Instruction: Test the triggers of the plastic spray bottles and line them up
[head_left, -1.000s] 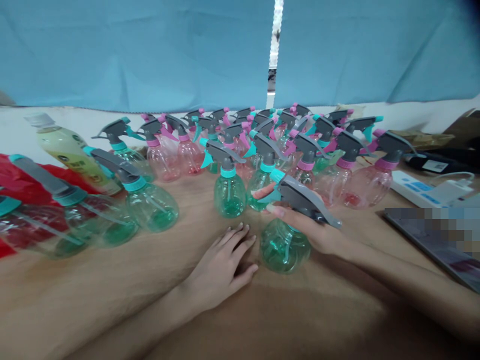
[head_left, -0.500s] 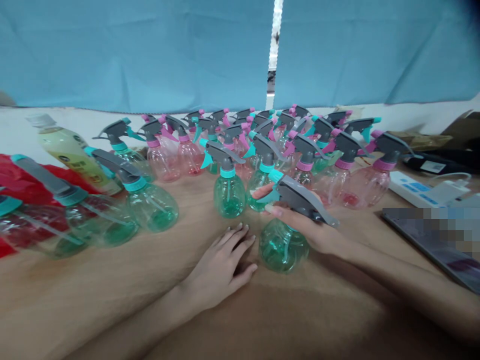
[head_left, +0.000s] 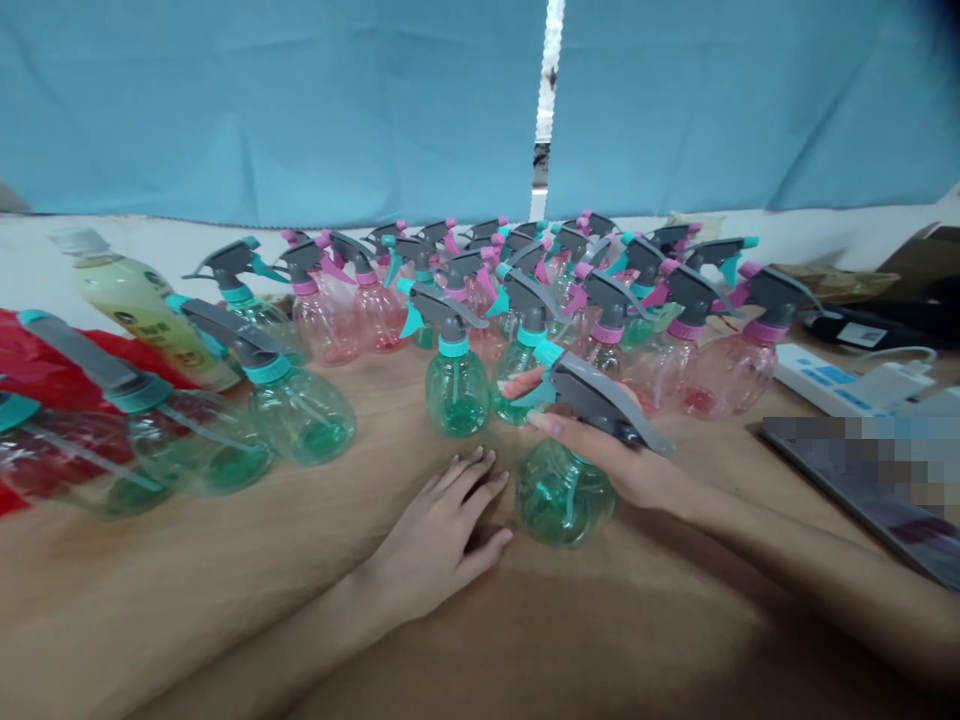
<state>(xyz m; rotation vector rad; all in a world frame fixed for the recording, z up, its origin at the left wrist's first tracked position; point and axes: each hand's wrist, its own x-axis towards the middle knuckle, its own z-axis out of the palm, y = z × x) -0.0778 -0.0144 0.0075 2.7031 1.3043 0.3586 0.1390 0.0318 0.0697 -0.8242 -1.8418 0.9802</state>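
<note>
My right hand (head_left: 600,445) is wrapped round the neck of a green spray bottle (head_left: 564,500), below its grey and turquoise spray head. That bottle stands upright on the wooden table (head_left: 300,560). Just left of it, my left hand (head_left: 442,530) lies palm down on the tabletop, fingers spread and holding nothing. Beyond my hands stand another green bottle (head_left: 459,395) and, beside it, a second green one (head_left: 514,365). Several pink and green spray bottles crowd behind these, among them a pink bottle (head_left: 731,370) at the right end.
At the left are several green spray bottles (head_left: 304,415), a red plastic bag (head_left: 127,350) and a capped drink bottle (head_left: 146,310). On the right lie a white power strip (head_left: 825,378) and a dark flat device (head_left: 840,485). A blue cloth (head_left: 300,110) hangs behind.
</note>
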